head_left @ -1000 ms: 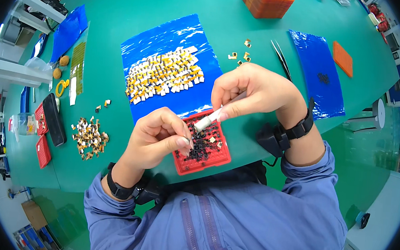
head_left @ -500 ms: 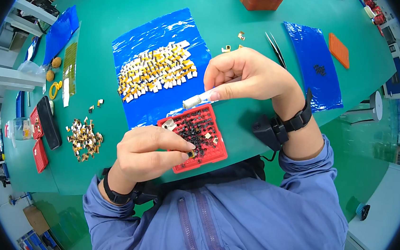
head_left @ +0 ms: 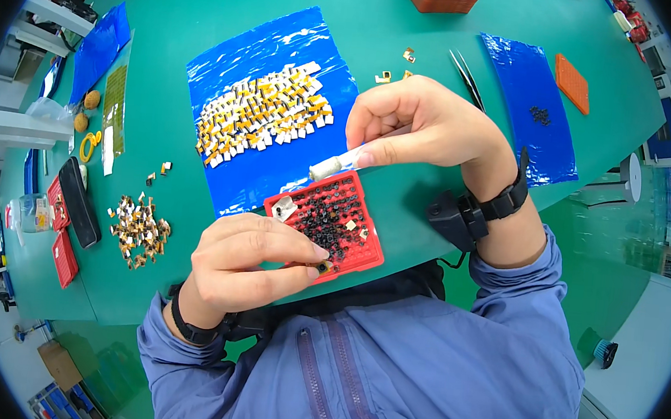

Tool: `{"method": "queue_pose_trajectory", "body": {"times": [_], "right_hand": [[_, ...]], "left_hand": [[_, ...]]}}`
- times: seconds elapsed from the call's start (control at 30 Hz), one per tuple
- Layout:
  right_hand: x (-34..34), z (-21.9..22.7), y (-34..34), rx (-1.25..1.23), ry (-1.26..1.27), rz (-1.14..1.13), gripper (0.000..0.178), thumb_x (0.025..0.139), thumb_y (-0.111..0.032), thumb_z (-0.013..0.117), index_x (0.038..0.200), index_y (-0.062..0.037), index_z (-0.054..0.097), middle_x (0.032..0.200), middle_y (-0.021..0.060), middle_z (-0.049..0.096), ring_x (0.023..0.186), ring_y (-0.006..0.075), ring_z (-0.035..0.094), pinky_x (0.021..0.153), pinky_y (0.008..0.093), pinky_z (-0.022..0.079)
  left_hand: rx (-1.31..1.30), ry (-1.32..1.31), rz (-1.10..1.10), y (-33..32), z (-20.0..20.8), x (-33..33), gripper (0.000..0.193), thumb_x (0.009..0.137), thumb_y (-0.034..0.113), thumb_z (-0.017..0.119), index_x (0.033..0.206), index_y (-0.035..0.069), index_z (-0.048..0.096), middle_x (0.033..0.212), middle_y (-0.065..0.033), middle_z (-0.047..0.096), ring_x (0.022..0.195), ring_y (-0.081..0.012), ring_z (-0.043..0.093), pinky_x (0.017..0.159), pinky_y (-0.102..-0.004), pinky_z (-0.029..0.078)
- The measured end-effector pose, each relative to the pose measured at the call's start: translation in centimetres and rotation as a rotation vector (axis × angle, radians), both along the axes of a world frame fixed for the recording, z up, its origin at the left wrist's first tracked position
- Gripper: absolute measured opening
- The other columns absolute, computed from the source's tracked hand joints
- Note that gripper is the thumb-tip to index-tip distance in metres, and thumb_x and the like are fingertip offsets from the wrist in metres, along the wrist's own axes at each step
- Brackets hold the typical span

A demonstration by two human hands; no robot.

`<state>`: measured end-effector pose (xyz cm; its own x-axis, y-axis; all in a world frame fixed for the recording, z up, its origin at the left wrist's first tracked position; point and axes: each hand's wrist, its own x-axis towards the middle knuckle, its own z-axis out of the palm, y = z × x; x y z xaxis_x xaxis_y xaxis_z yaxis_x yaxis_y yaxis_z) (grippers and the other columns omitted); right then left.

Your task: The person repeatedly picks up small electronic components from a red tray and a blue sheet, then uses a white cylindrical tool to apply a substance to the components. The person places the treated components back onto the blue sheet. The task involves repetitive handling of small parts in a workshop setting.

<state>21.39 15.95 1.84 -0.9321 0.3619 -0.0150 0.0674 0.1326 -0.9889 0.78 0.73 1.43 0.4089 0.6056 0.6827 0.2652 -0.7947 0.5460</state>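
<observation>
A person in a blue jacket (head_left: 417,376) works at a green desk (head_left: 209,7), both hands over a small red tray (head_left: 326,221) that lies at the near edge, just in front of the chest. The right hand (head_left: 419,125) pinches a short white tool (head_left: 333,165) between thumb and fingers, its long axis slanting down and to the left so that the tip hangs just above the tray's far edge. The left hand (head_left: 247,262) sits at the tray's near side, thumb and forefinger pressed together on a tiny part (head_left: 322,267) at the tray's front rim. The tool tip thus lies up from the pinched part, with the tray's bed of small black pieces between them; the left hand is nearer the tray's front, the right nearer its back. Beyond the tray a blue sheet (head_left: 285,53) carries a dense patch of yellow and white parts (head_left: 260,115). A looser heap of similar parts (head_left: 138,228) lies to the left, well apart. Tweezers (head_left: 467,77) rest beside a second blue sheet (head_left: 521,90) on the right, with an orange pad (head_left: 572,83) beyond. Nothing stands between the hands and the tray.
</observation>
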Motion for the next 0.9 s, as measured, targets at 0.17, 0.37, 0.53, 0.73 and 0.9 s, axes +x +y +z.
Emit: {"method": "queue_pose_trajectory", "body": {"times": [0.17,0.37,0.53,0.73,0.9], "right_hand": [[-0.1,0.0,0.0,-0.034,-0.006,0.000,0.014,0.080,-0.011,0.069,0.083,-0.0001,0.061,0.067,-0.0031,0.056,0.061,0.0012,0.048,0.053,0.0159,0.036],[0.1,-0.1,0.1,0.021,-0.028,-0.023,0.014,0.080,-0.011,0.069,0.083,-0.0003,0.061,0.067,-0.0033,0.056,0.060,0.0013,0.047,0.052,0.0166,0.035],[0.0,0.0,0.1,0.050,-0.038,-0.033,0.014,0.080,-0.011,0.069,0.083,-0.0005,0.061,0.066,-0.0036,0.055,0.060,0.0014,0.047,0.053,0.0168,0.035],[-0.1,-0.1,0.3,0.037,-0.022,-0.038,0.014,0.080,-0.011,0.069,0.083,-0.0008,0.061,0.067,-0.0033,0.055,0.061,0.0018,0.048,0.055,0.0169,0.036],[-0.1,-0.1,0.3,0.035,-0.031,-0.038,0.013,0.080,-0.010,0.069,0.084,-0.0008,0.060,0.067,-0.0029,0.056,0.062,0.0019,0.048,0.055,0.0170,0.037]], "left_hand": [[0.000,-0.002,0.004,0.0,0.1,0.1,0.012,0.063,0.004,0.067,0.075,0.003,0.065,0.081,-0.0112,0.065,0.064,-0.0198,0.064,0.055,-0.0275,0.052],[-0.164,0.172,0.392,0.7,0.7,-1.4,0.011,0.067,-0.004,0.066,0.075,0.002,0.063,0.074,-0.0088,0.064,0.066,-0.0202,0.063,0.057,-0.0269,0.049],[-0.494,0.105,0.662,2.2,-0.8,-3.8,0.009,0.077,0.000,0.063,0.084,-0.002,0.059,0.075,-0.0090,0.063,0.068,-0.0153,0.060,0.064,-0.0262,0.048],[-0.477,0.288,0.690,3.0,-2.0,-4.7,0.006,0.079,0.001,0.061,0.082,-0.001,0.056,0.076,-0.0084,0.058,0.070,-0.0159,0.056,0.066,-0.0275,0.045],[-0.392,0.402,0.700,3.0,-2.4,-4.6,0.008,0.077,0.003,0.063,0.080,0.000,0.057,0.080,-0.0092,0.052,0.078,-0.0211,0.052,0.072,-0.0303,0.042]]}}
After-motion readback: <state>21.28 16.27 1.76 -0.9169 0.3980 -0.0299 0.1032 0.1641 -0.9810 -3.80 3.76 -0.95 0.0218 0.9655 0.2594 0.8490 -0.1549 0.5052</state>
